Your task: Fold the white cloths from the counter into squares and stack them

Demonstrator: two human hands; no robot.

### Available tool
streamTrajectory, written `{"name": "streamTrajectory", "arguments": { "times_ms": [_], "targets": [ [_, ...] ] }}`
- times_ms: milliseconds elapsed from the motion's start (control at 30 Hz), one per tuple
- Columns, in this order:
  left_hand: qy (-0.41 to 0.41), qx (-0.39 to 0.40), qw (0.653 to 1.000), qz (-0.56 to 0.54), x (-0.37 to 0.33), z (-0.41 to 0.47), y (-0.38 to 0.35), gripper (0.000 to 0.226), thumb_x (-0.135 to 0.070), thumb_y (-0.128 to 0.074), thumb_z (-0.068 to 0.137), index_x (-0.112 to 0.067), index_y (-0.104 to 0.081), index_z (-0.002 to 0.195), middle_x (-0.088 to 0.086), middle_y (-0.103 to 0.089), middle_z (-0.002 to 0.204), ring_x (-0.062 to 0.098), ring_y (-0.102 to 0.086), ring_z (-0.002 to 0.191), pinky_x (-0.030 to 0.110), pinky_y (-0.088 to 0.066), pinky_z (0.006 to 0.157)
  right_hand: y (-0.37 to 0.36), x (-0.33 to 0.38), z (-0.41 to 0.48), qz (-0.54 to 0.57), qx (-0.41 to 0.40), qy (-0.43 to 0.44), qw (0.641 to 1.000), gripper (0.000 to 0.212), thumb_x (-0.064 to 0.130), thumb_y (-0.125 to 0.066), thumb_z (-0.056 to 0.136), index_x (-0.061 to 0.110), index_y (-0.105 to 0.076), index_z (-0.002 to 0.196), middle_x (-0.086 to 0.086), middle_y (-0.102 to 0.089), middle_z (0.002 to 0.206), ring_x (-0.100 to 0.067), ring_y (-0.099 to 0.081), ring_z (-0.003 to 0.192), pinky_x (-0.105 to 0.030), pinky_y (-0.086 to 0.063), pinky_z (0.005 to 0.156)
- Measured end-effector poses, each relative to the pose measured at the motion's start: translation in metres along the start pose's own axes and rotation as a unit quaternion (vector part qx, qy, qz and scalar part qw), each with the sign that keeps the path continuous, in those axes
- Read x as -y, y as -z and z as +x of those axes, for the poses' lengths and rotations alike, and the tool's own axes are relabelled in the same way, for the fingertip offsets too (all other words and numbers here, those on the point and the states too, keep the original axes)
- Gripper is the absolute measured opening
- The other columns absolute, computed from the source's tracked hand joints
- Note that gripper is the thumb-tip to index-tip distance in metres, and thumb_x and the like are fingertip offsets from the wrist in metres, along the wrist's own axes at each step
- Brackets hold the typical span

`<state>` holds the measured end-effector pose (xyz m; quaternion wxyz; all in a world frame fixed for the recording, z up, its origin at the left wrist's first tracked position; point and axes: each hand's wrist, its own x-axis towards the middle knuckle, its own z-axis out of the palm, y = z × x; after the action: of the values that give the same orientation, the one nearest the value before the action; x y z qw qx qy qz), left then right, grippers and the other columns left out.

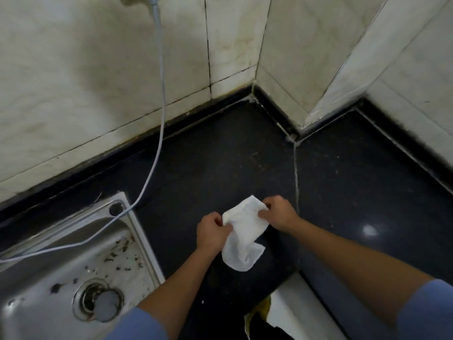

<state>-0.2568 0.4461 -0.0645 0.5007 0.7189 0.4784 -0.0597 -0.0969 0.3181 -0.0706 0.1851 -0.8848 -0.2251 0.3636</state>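
Observation:
A small white cloth (242,235) hangs crumpled between both hands above the dark counter (220,163). My left hand (212,233) pinches its left upper edge. The upper right corner is gripped by my right hand (279,213). The cloth's lower part droops loose toward me. No other cloths or folded stack show in this view.
A stainless steel sink (73,261) with a drain (99,301) and debris lies at the left. A white cable (160,94) runs from the tiled wall (98,69) down into the sink. The counter bends around a wall corner (294,136) on the right. A white edge (301,303) sits below.

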Motion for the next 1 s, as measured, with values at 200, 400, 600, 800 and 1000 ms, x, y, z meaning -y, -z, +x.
{"name": "streamTrajectory", "arguments": {
  "times_ms": [200, 400, 600, 800, 1000],
  "targets": [
    [-0.077, 0.001, 0.996, -0.049, -0.006, 0.018, 0.044, 0.024, -0.009, -0.071, 0.076, -0.014, -0.048, 0.069, -0.002, -0.048, 0.063, 0.01, -0.044, 0.057, 0.022, -0.036, 0.055, 0.023, 0.01, -0.014, 0.104, -0.068, 0.061, 0.99, 0.038, 0.03, -0.067, 0.088, 0.016, -0.049, 0.057, 0.008, -0.047, 0.053, -0.004, -0.043, 0.049, -0.02, -0.035, 0.049],
    [-0.033, -0.084, 0.991, -0.094, 0.004, 0.062, 0.073, 0.032, -0.01, -0.074, 0.076, -0.016, -0.055, 0.101, 0.007, -0.06, 0.081, 0.021, -0.058, 0.075, 0.031, -0.048, 0.07, 0.02, 0.02, 0.034, 0.05, -0.099, 0.038, 0.993, 0.029, 0.036, -0.057, 0.093, 0.011, -0.06, 0.077, -0.002, -0.059, 0.071, -0.018, -0.056, 0.069, -0.031, -0.04, 0.06],
    [-0.094, -0.138, 0.983, 0.07, 0.024, 0.017, 0.056, 0.02, -0.014, -0.068, 0.079, -0.017, -0.06, 0.097, 0.0, -0.06, 0.09, 0.016, -0.058, 0.077, 0.03, -0.048, 0.069, 0.01, 0.01, 0.045, 0.139, -0.058, -0.019, 0.988, 0.037, 0.044, -0.061, 0.089, 0.013, -0.065, 0.109, 0.002, -0.063, 0.099, -0.016, -0.06, 0.089, -0.028, -0.043, 0.073],
    [-0.257, 0.065, 0.9, 0.347, 0.045, -0.03, -0.009, 0.035, -0.041, -0.059, 0.081, -0.021, -0.056, 0.109, -0.002, -0.052, 0.109, 0.018, -0.047, 0.103, 0.031, -0.042, 0.084, 0.005, -0.006, 0.005, 0.134, -0.014, 0.017, 0.991, 0.032, 0.025, -0.076, 0.08, 0.013, -0.064, 0.108, 0.001, -0.068, 0.098, -0.014, -0.065, 0.085, -0.026, -0.05, 0.071],
    [-0.296, 0.019, 0.879, 0.373, 0.059, -0.034, -0.014, 0.017, -0.013, -0.069, 0.061, -0.018, -0.056, 0.07, -0.002, -0.054, 0.078, 0.02, -0.056, 0.073, 0.03, -0.045, 0.057, 0.02, 0.009, 0.012, 0.087, -0.097, 0.091, 0.987, 0.025, 0.023, -0.061, 0.09, 0.016, -0.06, 0.114, 0.005, -0.064, 0.097, -0.015, -0.062, 0.088, -0.03, -0.05, 0.075]
  ]
}}
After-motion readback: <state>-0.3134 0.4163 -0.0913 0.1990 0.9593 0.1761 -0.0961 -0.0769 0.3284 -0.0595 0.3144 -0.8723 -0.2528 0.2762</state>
